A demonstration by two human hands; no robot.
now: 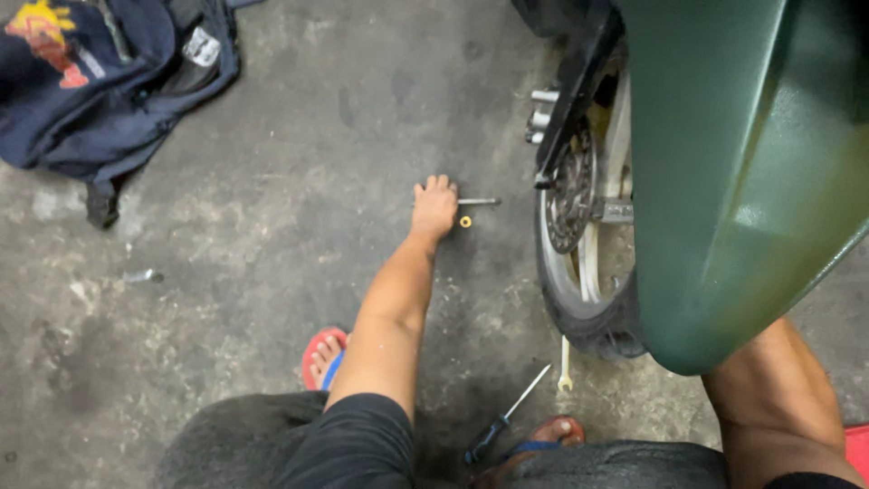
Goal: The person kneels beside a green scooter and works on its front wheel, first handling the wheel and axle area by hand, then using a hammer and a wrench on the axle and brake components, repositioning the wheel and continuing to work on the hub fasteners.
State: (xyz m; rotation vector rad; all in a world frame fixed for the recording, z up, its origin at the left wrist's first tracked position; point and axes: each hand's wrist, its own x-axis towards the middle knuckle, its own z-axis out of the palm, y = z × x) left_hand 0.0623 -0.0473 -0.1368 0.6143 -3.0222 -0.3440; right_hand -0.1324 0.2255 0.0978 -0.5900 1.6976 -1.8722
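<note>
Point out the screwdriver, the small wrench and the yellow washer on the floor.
screwdriver (493, 430): head view, on its dark handle.
small wrench (565, 367): head view, mid-shaft, beside the tyre.
yellow washer (465, 221): head view, on the ring, just right of the left hand (434, 205).

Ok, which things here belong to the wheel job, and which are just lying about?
In use: left hand on long metal bolt; small brass washer; front wheel with brake disc; black-handled screwdriver; pale open-end spanner.
Lying about: dark blue backpack; small grey scrap.
</note>
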